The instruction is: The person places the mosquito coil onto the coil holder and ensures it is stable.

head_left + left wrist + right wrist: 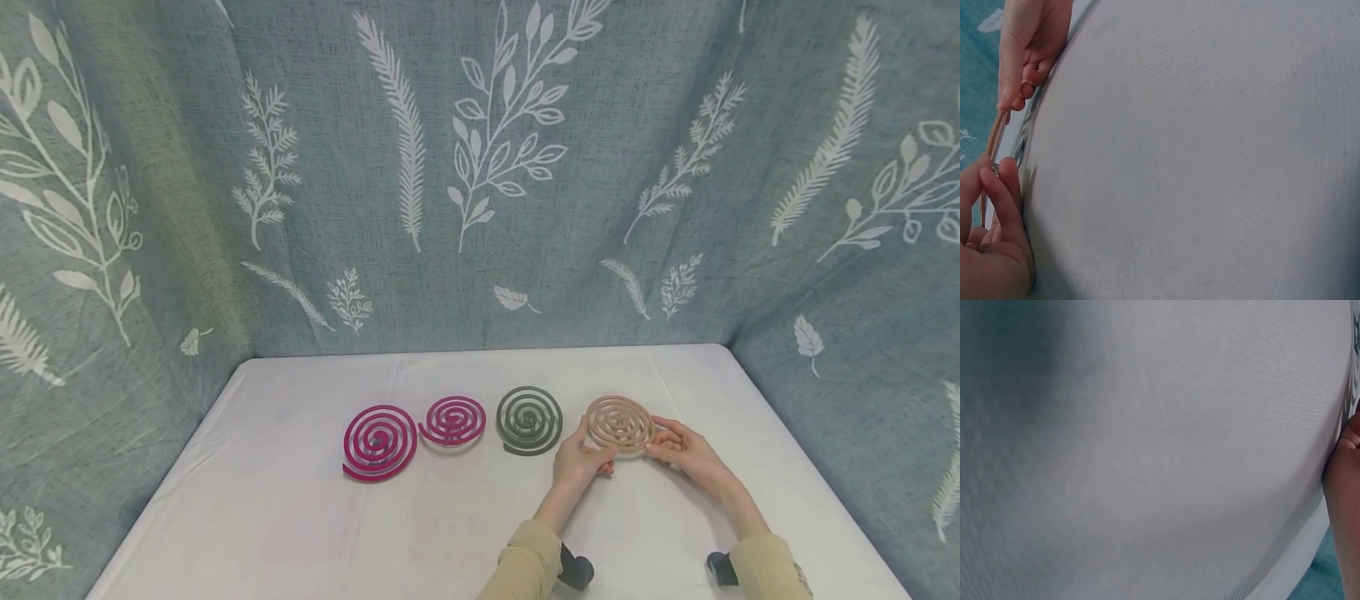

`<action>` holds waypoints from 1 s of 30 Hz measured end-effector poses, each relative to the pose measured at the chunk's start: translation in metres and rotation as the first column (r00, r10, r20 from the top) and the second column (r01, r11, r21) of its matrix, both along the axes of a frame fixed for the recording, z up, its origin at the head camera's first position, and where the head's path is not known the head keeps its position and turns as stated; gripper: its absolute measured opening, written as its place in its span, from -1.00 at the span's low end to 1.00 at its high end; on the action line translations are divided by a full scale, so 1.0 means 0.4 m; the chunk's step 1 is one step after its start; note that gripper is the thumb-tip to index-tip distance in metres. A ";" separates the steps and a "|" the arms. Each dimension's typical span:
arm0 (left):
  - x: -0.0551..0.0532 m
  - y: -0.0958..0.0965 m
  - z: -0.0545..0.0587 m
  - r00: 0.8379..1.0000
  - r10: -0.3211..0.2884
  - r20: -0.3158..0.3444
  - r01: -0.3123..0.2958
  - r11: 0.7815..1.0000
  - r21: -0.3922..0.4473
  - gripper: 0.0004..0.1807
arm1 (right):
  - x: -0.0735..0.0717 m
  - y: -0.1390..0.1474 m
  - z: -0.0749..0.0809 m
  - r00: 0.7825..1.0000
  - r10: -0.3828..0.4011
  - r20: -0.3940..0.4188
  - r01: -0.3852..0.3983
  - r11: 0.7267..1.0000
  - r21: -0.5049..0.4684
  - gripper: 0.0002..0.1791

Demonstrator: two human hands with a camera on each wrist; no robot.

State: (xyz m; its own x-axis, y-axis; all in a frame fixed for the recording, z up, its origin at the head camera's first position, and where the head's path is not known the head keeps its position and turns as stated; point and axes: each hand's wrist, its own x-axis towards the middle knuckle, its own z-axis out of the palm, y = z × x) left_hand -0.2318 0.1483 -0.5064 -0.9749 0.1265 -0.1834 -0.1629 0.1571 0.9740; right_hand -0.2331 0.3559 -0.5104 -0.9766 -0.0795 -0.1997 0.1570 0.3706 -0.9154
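Observation:
Both hands hold a tan mosquito coil (621, 423) at the right end of a row of coils. My left hand (579, 462) pinches its near left rim between thumb and fingers. On the opposite side, my right hand (686, 454) grips the right rim. Seen edge-on in the left wrist view, the tan coil (996, 132) spans the two hands, with a small metallic bit at the left fingertips. Just left of the left hand lies a dark green coil (528, 421). The right wrist view catches only part of the right hand (1344, 481) at its edge.
Farther left are two magenta coils, an inner one (453, 420) and an outer one (380, 443). All are on a white-covered table (300, 533). A blue-green curtain (420, 292) with white leaf prints surrounds the back and sides.

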 end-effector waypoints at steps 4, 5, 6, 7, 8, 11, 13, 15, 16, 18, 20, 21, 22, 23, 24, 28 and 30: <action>0.002 -0.003 0.004 1.000 -0.004 -0.009 0.004 1.000 0.001 -0.15 | -0.002 0.003 -0.002 1.000 -0.003 -0.005 0.003 1.000 0.008 -0.18; 0.001 -0.002 0.003 1.000 -0.004 -0.008 0.004 1.000 0.002 -0.15 | -0.003 0.003 -0.004 1.000 -0.010 -0.003 0.010 1.000 0.008 -0.18; 0.001 -0.002 0.003 1.000 -0.004 -0.008 0.004 1.000 0.002 -0.15 | -0.003 0.004 -0.004 1.000 -0.008 -0.007 0.008 1.000 0.012 -0.18; 0.001 -0.002 0.003 1.000 -0.003 -0.006 0.003 1.000 0.003 -0.15 | -0.003 0.005 -0.004 1.000 -0.007 -0.011 0.007 1.000 0.013 -0.18; 0.000 -0.001 0.002 1.000 -0.001 -0.002 0.001 1.000 0.006 -0.15 | -0.003 0.005 -0.004 1.000 -0.003 -0.013 0.003 1.000 0.013 -0.18; -0.002 0.001 0.001 1.000 0.001 0.000 -0.001 1.000 0.011 -0.15 | -0.003 0.006 -0.006 1.000 0.001 -0.016 -0.001 1.000 0.007 -0.18; -0.002 0.001 0.001 1.000 0.000 0.000 0.000 1.000 0.012 -0.15 | -0.003 0.006 -0.005 1.000 0.002 -0.017 -0.002 1.000 0.001 -0.18; -0.001 0.001 0.001 1.000 -0.001 0.000 0.001 1.000 0.011 -0.15 | -0.004 0.007 -0.006 1.000 0.001 -0.016 -0.001 1.000 0.000 -0.18; -0.002 0.001 0.001 1.000 0.000 0.005 0.000 1.000 0.014 -0.15 | -0.004 0.007 -0.007 1.000 0.000 -0.015 0.000 1.000 0.001 -0.18; -0.002 0.001 0.001 1.000 -0.001 -0.004 0.001 1.000 0.006 -0.15 | -0.005 0.007 -0.007 1.000 -0.001 -0.014 0.001 1.000 0.004 -0.17; -0.002 0.001 0.001 1.000 0.000 -0.004 0.000 1.000 0.007 -0.14 | -0.007 0.007 -0.008 1.000 -0.002 -0.014 0.002 1.000 0.008 -0.17; -0.002 0.001 0.002 1.000 0.001 -0.003 -0.001 1.000 0.009 -0.14 | -0.007 0.007 -0.008 1.000 -0.003 -0.014 0.003 1.000 0.009 -0.17; -0.003 0.001 0.001 1.000 -0.001 -0.012 0.001 1.000 0.005 -0.14 | -0.007 0.007 -0.008 1.000 -0.003 -0.014 0.003 1.000 0.011 -0.17; -0.003 0.001 0.001 1.000 -0.001 -0.012 0.001 1.000 0.006 -0.14 | -0.007 0.006 -0.008 1.000 -0.003 -0.014 0.003 1.000 0.012 -0.17; -0.003 0.001 0.001 1.000 -0.001 -0.014 0.001 1.000 0.005 -0.14 | -0.007 0.006 -0.007 1.000 -0.002 -0.013 0.002 1.000 0.012 -0.17; -0.002 0.001 0.000 1.000 -0.002 -0.014 0.002 1.000 0.004 -0.14 | -0.005 0.004 -0.006 1.000 -0.006 -0.009 0.006 1.000 0.009 -0.17; -0.001 0.001 0.000 1.000 -0.001 -0.009 0.001 1.000 0.000 -0.14 | -0.005 0.004 -0.006 1.000 -0.005 -0.013 0.005 1.000 0.007 -0.17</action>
State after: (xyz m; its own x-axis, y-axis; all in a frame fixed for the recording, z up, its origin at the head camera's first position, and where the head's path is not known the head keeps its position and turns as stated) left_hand -0.2322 0.1487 -0.5065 -0.9764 0.1279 -0.1742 -0.1535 0.1572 0.9756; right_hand -0.2350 0.3573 -0.5128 -0.9794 -0.0734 -0.1880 0.1474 0.3762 -0.9147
